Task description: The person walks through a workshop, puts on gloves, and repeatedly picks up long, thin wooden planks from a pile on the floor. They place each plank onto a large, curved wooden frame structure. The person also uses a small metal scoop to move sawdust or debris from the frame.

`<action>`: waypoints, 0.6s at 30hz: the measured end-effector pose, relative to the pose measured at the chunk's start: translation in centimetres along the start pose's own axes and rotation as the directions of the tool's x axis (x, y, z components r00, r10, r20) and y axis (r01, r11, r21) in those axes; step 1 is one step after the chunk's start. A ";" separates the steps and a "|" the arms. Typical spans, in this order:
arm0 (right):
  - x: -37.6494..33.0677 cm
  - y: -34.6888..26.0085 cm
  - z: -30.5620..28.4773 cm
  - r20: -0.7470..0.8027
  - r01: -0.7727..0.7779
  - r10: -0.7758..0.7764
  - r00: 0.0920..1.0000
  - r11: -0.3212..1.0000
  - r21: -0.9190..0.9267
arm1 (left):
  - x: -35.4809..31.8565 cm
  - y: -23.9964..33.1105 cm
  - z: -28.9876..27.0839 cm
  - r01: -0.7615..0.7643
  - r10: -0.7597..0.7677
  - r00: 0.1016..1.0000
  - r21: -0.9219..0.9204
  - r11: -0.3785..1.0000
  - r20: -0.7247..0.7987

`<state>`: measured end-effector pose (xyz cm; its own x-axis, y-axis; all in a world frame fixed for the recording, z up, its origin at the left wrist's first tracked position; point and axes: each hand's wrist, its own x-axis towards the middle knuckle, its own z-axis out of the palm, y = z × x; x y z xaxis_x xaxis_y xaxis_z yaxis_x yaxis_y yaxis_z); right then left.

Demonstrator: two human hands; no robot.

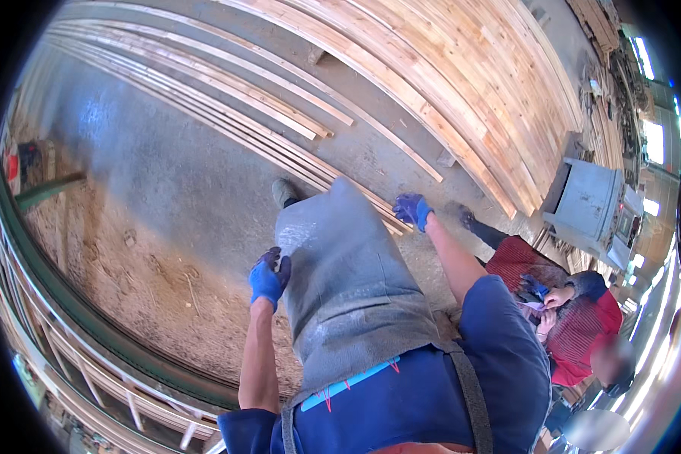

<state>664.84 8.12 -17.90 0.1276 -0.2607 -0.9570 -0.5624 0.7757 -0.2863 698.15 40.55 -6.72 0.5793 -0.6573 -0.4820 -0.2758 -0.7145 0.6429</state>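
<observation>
1. Main material: long wooden strips [378, 206], flat on the concrete floor [166, 151], running from far left to the mid-right, nearer ends just ahead of the body.
2. Right hand [413, 210], blue glove: near those strip ends, fingers partly curled. Grip on anything: cannot tell, contact with wood also unclear from above.
3. Left hand [268, 278], blue glove: loose and released, fingers apart, nothing seen in the palm. Beside the left edge of the grey apron [356, 272], well apart from the strips.
4. For good handling, probably best: bend at the knees, bring the left hand over to the strips too, avoid one-handed lifting. Likely floppy at such length, so space both hands well apart.
5. Before any closing of fingers, check for splinters and rough corners; take the edges, not the end grain alone.
6. Watch footing: one shoe [283, 191] just beside the strips, touching or not unclear. Step clear before shifting wood. Probably slippery underfoot on the sawdust [174, 265], near left.
7. Mind the swing: co-worker [522, 261] in red close by on the right, grey machine cabinet [589, 204] farther right, broad board stack [461, 91] far right, green rail [113, 339] near left. Better to move slowly, lengthwise, low.
</observation>
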 end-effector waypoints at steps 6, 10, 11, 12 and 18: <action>6.7 -8.8 1.0 -0.074 0.040 -0.034 0.997 0.996 0.086 | 9.7 4.6 3.9 -0.190 0.174 0.979 0.169 0.967 0.106; 20.9 -11.1 1.7 -0.080 0.047 -0.049 0.996 0.999 -0.027 | 14.8 3.0 9.6 -0.217 0.181 0.971 0.263 0.940 0.156; 25.3 -11.4 1.4 -0.057 0.034 -0.036 0.998 0.999 -0.041 | 16.1 2.8 11.2 -0.226 0.176 0.968 0.307 0.925 0.181; 29.9 -12.0 1.0 -0.033 0.020 -0.022 0.999 0.998 -0.056 | 17.2 2.7 12.7 -0.233 0.168 0.964 0.350 0.907 0.207; 49.5 -10.9 2.5 -0.181 0.142 -0.140 0.973 0.990 -0.006 | 21.9 3.4 16.2 -0.160 0.088 0.971 0.332 0.929 0.221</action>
<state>679.36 -11.75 -62.32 0.0555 -0.4665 -0.8828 -0.5437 0.7275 -0.4186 697.45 19.84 -24.74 0.3691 -0.7543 -0.5429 -0.6039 -0.6387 0.4768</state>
